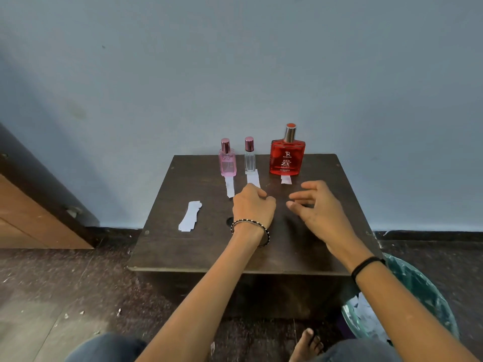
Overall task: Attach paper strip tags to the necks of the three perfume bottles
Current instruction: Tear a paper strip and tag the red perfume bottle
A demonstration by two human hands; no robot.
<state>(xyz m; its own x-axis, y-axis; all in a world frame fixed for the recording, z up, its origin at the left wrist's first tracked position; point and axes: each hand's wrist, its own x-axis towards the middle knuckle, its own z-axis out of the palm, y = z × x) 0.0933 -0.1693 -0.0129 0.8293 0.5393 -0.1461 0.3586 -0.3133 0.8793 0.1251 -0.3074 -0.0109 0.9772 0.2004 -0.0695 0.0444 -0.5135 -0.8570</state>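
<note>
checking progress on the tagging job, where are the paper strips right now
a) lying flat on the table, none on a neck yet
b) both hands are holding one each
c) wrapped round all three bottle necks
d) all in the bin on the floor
a: one strip lies before the pink bottle, another before the clear bottle, a third before the red bottle, and spare strips lie at the table's left; every neck is bare.

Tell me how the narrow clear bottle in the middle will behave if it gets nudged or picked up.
The clear bottle is tall on a narrow base, so a sideways nudge would probably tip it. It looks like glass: likely smooth, rigid and breakable. Its end rests on a paper strip, so tugging that strip might topple it.
</note>
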